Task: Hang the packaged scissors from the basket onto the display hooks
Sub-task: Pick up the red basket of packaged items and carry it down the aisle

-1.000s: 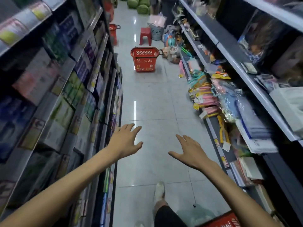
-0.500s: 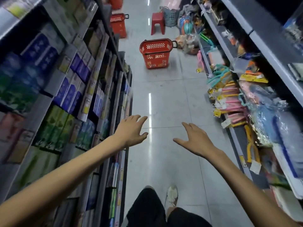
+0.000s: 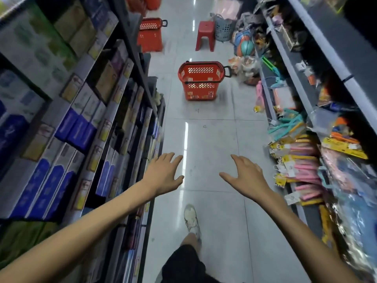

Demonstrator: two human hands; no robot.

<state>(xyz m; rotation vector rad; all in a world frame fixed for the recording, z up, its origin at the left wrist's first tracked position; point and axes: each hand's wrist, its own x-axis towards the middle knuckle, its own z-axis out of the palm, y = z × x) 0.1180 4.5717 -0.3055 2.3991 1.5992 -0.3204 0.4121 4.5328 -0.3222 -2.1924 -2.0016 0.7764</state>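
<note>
Basket [image 3: 201, 81] — red perforated plastic, rectangular, black handle — stands on the glossy grey tiled floor [image 3: 204, 139] mid-aisle; its contents cannot be made out. Left hand [image 3: 163, 174] and right hand [image 3: 245, 176] reach forward, palms down, fingers spread, holding nothing, well short of the basket. Cardboard boxes [image 3: 61, 129] line the left shelves; crinkly plastic packets [image 3: 302, 164] hang at right.

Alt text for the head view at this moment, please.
The left hand and right hand are held out, open and empty, over the tiled aisle floor, toward a red basket standing ahead. Boxed goods line the left side; packaged items hang on the right.
</note>
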